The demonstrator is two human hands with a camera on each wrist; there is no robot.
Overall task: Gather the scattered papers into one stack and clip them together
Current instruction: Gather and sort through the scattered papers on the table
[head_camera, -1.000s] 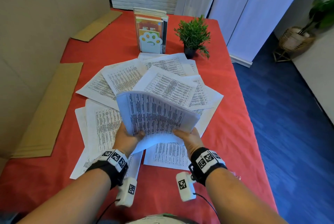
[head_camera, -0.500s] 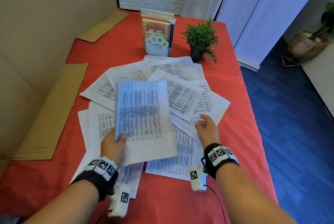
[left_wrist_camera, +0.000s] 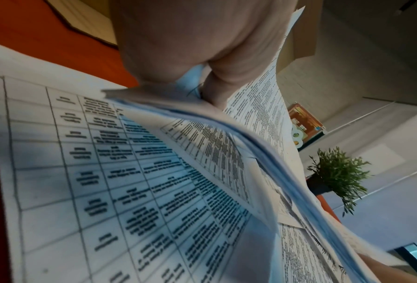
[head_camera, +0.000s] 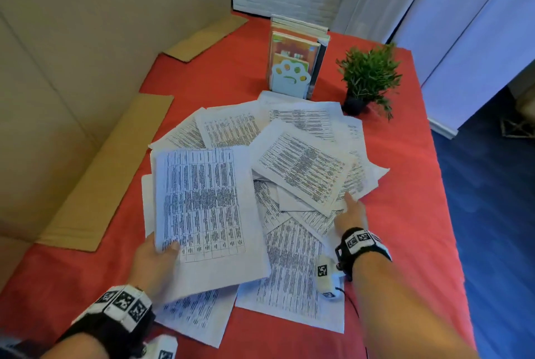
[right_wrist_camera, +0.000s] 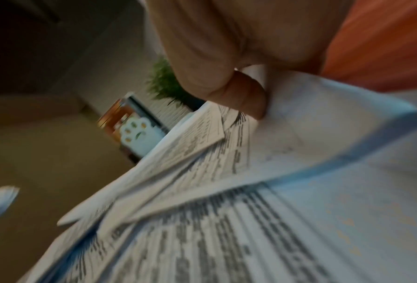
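Observation:
My left hand (head_camera: 153,266) grips a stack of printed papers (head_camera: 202,205) at its near left corner, thumb on top, and holds it above other sheets. In the left wrist view the left hand (left_wrist_camera: 190,47) pinches the stack (left_wrist_camera: 202,162), whose pages fan apart. My right hand (head_camera: 351,214) reaches with straight fingers to the near corner of the loose sheets (head_camera: 301,167) on the right. Its fingertips are hidden at the sheet edge. In the right wrist view the thumb of the right hand (right_wrist_camera: 226,38) touches a sheet (right_wrist_camera: 299,143). More sheets (head_camera: 289,286) lie near me. No clip shows.
The table has a red cloth (head_camera: 405,185). A paw-shaped bookend with books (head_camera: 292,69) and a small potted plant (head_camera: 369,78) stand behind the papers. Cardboard strips (head_camera: 110,170) lie along the left wall. The table's right edge drops to a blue floor (head_camera: 492,214).
My right hand let go of the stack and has moved forward and right to the loose sheets. The left hand alone holds the stack, now shifted left.

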